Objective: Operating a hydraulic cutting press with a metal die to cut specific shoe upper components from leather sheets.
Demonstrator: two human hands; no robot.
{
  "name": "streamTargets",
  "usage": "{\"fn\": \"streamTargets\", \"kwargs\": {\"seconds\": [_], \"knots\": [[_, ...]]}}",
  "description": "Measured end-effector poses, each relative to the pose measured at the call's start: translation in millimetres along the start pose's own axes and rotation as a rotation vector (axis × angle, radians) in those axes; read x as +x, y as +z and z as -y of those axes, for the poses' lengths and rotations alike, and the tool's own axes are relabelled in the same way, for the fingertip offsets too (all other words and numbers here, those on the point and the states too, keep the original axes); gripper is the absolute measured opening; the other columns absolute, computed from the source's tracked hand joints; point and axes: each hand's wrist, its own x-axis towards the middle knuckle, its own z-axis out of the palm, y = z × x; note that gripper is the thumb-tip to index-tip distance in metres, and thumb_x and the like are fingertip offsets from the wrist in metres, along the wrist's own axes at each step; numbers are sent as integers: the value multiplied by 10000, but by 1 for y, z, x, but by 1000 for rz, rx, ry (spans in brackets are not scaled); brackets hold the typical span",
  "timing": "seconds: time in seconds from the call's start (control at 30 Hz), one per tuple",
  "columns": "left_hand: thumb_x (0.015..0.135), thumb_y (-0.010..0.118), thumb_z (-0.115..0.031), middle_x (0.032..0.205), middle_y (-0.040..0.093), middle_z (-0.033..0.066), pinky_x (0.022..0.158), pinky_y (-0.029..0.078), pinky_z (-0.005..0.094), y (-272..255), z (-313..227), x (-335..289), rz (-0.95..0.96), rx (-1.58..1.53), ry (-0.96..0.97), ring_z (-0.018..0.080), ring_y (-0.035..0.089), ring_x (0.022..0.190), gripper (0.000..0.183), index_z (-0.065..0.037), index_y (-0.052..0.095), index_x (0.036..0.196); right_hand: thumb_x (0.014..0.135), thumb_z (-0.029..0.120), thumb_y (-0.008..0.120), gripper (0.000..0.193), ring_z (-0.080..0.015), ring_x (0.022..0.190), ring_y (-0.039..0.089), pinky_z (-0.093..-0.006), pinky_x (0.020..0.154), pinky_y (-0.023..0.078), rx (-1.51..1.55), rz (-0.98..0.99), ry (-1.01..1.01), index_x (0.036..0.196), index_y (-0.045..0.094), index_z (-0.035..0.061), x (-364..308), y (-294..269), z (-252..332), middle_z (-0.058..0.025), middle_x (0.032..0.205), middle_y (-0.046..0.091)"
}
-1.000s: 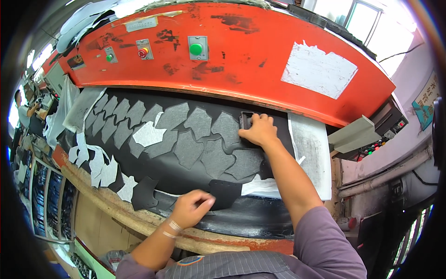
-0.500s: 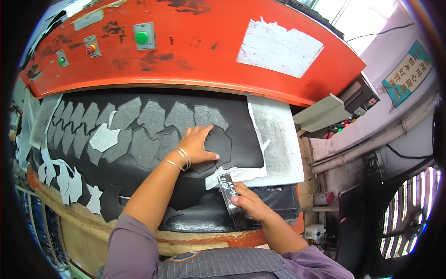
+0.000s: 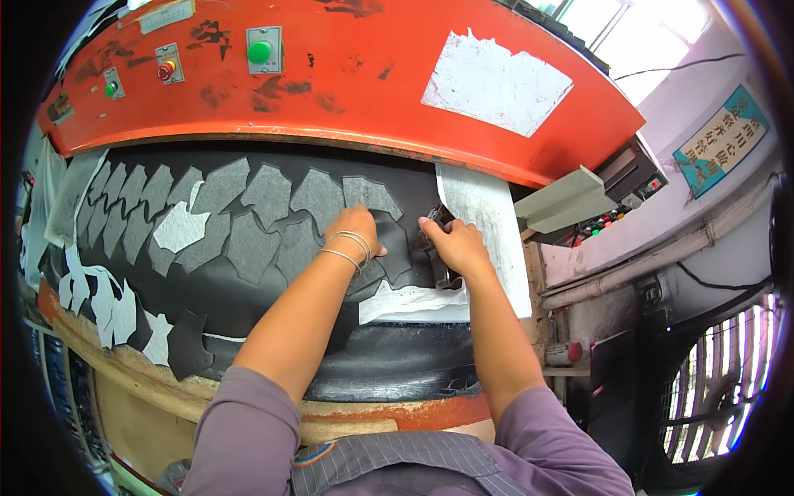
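Observation:
A black sheet [image 3: 248, 307] lies across the bed, with rows of grey cut pieces [image 3: 269, 192] on and in it. Over its right part, the fingers of my left hand [image 3: 351, 235] are closed on a black cut piece [image 3: 392, 241], which looks partly lifted; the fingertips are partly hidden. My right hand [image 3: 460, 248] grips a dark metal cutting die [image 3: 445, 271] by its sides, at the right end of the black sheet. A pale cut piece [image 3: 182, 228] lies loose on top of the grey ones at the left.
A red press beam [image 3: 356, 107] with green and red buttons spans the far side. White backing [image 3: 496, 248] shows at the right, below a grey bracket [image 3: 564, 202]. Pale scraps [image 3: 116, 314] hang over the wooden front edge at the left. Black padding [image 3: 397, 364] lies in front.
My right hand has carried the cutting die up from the front edge onto the right part of the black sheet. My left hand's spread fingers have closed in on the black cut piece.

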Motion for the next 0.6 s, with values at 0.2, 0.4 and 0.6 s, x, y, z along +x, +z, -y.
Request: {"fn": "streamTargets", "kwargs": {"seconds": [0.2,0.4,0.6], "knots": [[845,663,-237,898,659,187,764,497,388,29,57,-6,-362,-419,195,326,638,881,321,14,581,1027,866,581,491,701,-385,1216,457,-467,958,429,-130,-80,-42,1200,589,-28,4,27,-7,-274,1216,520],[822,652,-149,864,605,166,732,477,399,-17,123,-80,-279,-623,93,314,593,810,252,-6,568,1013,906,329,565,408,-409,1001,576,-405,905,457,188,-147,-223,1136,643,1,5,25,-52,-275,1098,547],[798,658,-108,1143,582,186,952,420,385,2,92,-101,-429,-412,314,322,556,1078,401,-8,533,1167,873,286,637,402,-330,901,601,-389,825,476,321,-179,-289,1166,625,10,-17,32,-57,-222,984,586]]}}
